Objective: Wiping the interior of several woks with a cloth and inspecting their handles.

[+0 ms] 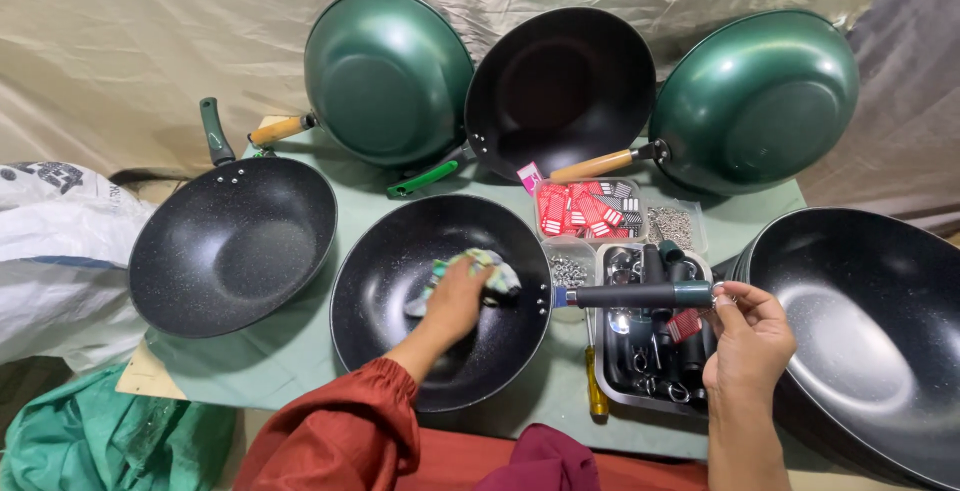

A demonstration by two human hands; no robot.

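Cloth (pixel 478 273) pressed under your left hand (pixel 455 303) inside the near centre wok (pixel 395 251), your right hand (pixel 748 336) gripping its handle (pixel 640 296) over the parts tray (pixel 640 391)

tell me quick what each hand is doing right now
Left hand: closed on a cloth, pressed inside the black pan.
Right hand: closed on the pan's handle.

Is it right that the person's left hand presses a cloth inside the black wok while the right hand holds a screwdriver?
Not quite. In the head view the left hand does press the cloth inside the black wok, but the right hand holds the wok's handle; the screwdriver lies on the table.
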